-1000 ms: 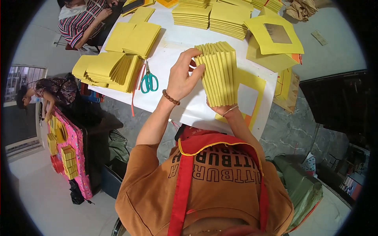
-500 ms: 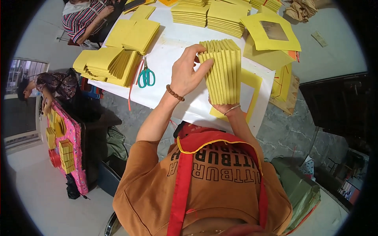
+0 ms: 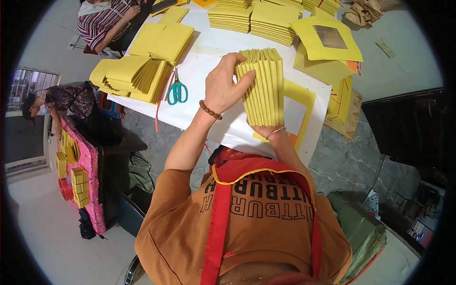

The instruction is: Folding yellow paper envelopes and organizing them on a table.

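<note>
A thick bundle of folded yellow paper [image 3: 262, 92] stands on edge between my hands, its rounded folds turned toward me. My left hand [image 3: 227, 85] grips its upper left side, thumb across the front folds and fingers behind the top. Beneath its lower end, my right hand [image 3: 267, 130] supports the bundle; most of its fingers are hidden. Teal-handled scissors [image 3: 177, 93] lie on the white tabletop [image 3: 202, 61] to the left of my left hand. A flat yellow sheet [image 3: 309, 98] with a pale middle lies partly behind the bundle.
Yellow paper stacks [image 3: 273, 21] line the far side, with a fanned pile [image 3: 126, 78] at left. A yellow box [image 3: 323, 66] stands at right. One person [image 3: 104, 23] sits at far left; another [image 3: 69, 102] is by a pink-covered table [image 3: 97, 199].
The bundle and both my hands have shifted slightly left, and the bundle looks squeezed a little narrower. The grip is the same.
</note>
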Available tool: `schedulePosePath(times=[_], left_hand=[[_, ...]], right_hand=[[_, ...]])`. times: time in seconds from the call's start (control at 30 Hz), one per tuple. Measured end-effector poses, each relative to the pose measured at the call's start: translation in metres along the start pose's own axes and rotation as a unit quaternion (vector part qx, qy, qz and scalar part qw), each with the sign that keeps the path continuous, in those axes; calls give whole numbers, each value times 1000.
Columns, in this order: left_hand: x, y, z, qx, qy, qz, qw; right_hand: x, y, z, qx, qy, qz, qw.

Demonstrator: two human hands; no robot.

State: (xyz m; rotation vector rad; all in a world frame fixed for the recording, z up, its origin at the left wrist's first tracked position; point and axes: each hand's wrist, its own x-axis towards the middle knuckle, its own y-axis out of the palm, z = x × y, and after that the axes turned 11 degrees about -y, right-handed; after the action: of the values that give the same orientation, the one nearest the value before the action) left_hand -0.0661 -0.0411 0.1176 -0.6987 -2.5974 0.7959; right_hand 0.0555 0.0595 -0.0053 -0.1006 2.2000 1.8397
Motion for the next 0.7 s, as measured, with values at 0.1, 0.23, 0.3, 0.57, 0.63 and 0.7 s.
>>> schedulePosePath(times=[0.1, 0.23, 0.3, 0.57, 0.63, 0.7], left_hand=[[-2, -1, -2, -5, -1, 4, 1000], [-2, 0, 2, -5, -5, 0, 1000], [-2, 0, 5, -13, 15, -10, 1000], [-4, -4, -7, 55, -35, -6, 998], [-4, -2, -8, 64, -37, -12, 997], [-4, 1, -9, 76, -18, -38, 996]], right_hand=[[1, -7, 2, -4, 8, 5, 1000], [2, -6, -1, 26, 9, -7, 1000], [0, -3, -2, 14, 3, -20, 1000], [-1, -8, -4, -1, 18, -7, 1000], [-2, -5, -7, -8, 6, -33, 999], [-1, -4, -8, 10, 10, -36, 999]])
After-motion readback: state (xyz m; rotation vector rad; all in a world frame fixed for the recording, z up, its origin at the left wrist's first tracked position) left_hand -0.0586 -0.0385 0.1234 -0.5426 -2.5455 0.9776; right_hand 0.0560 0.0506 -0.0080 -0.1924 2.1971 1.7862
